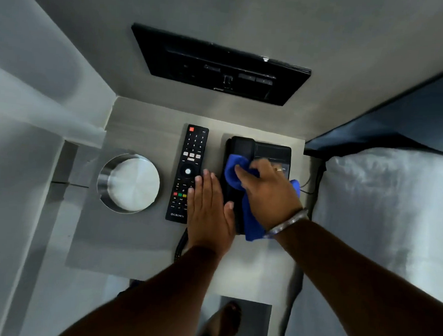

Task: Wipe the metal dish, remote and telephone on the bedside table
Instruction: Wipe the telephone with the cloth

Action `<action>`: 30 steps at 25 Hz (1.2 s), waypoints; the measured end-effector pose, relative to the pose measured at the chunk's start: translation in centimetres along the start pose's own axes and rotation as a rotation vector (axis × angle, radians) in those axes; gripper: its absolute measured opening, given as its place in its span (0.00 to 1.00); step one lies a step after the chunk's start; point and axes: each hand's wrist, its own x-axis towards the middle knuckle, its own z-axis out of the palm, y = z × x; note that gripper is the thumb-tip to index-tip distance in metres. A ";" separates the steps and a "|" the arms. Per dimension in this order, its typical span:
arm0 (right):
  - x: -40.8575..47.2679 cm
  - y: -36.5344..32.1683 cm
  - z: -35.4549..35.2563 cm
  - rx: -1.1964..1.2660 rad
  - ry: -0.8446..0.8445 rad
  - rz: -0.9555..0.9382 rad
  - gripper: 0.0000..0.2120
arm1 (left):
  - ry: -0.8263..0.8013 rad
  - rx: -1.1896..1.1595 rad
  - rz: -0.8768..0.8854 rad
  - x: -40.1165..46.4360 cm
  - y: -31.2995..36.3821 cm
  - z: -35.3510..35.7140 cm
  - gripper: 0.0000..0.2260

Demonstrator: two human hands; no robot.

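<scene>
The right hand (pixel 266 192) grips a blue cloth (pixel 234 172) against the black telephone (pixel 268 151). The left hand (pixel 208 209) lies flat, fingers together, beside the remote (pixel 187 165).

bare tabletop (pixel 121 242) in front, remote (pixel 187 173) close beside telephone (pixel 260 152)

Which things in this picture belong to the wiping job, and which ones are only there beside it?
Part of the job:
- metal dish
- remote
- telephone
- blue cloth, held by the right hand
- left hand, flat beside the telephone
- bedside table

Only there:
- black wall panel
- white pillow
- bracelet
</scene>
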 end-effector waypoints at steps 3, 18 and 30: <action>5.2 1.4 -0.3 -0.062 0.064 0.083 0.15 | 0.000 0.034 0.041 0.1 -0.4 0.2 0.28; -5.4 5.5 -0.3 0.067 0.061 0.006 0.19 | 0.131 -0.104 0.217 4.6 0.7 -3.7 0.25; -3.3 1.6 2.3 0.107 0.008 0.197 0.25 | -0.121 0.180 0.430 14.2 5.5 -1.8 0.26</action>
